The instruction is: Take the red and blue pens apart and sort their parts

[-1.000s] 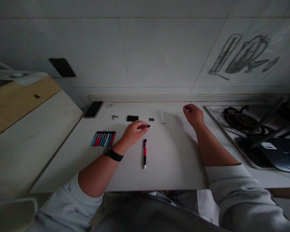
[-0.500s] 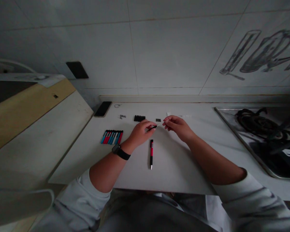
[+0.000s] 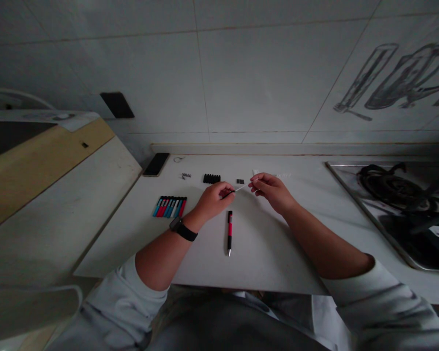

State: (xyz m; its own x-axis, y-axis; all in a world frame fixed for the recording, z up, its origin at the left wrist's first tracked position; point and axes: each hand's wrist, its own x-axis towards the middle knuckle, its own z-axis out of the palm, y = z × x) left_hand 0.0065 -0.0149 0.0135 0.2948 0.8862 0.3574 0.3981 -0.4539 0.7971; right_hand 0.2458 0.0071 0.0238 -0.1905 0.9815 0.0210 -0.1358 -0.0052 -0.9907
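Both hands are in over the tabletop (image 3: 270, 263), working one small assembly between them. My left hand (image 3: 211, 201) has its fingers pinching a black part (image 3: 229, 194). A thin rod (image 3: 240, 187) runs from it across to my right hand (image 3: 273, 193), whose fingers look pinched on the rod's far end. Can't tell if the rod sits inside the black part or only touches its tip; too small.

Step in hand, my judgement: fine two-handed handling of rod and black part, end to end. From here, any move calls for a steady left pinch, the rod kept in line and light right-hand pressure, since something that thin could bend or slip.

Pen (image 3: 229, 233) lies on the tabletop, tip toward me, just below the hands, touched by neither. Row of barrels (image 3: 169, 206), red, blue and white with black ends, to the left. Black grips (image 3: 211, 179) lie beyond the left hand, small black pieces (image 3: 240, 181) just beyond the rod. Metal bits (image 3: 186, 175) and phone (image 3: 156, 165) farther left. White strip (image 3: 255, 172) partly hidden behind the right hand; faint clear pieces to its right, contents unclear.
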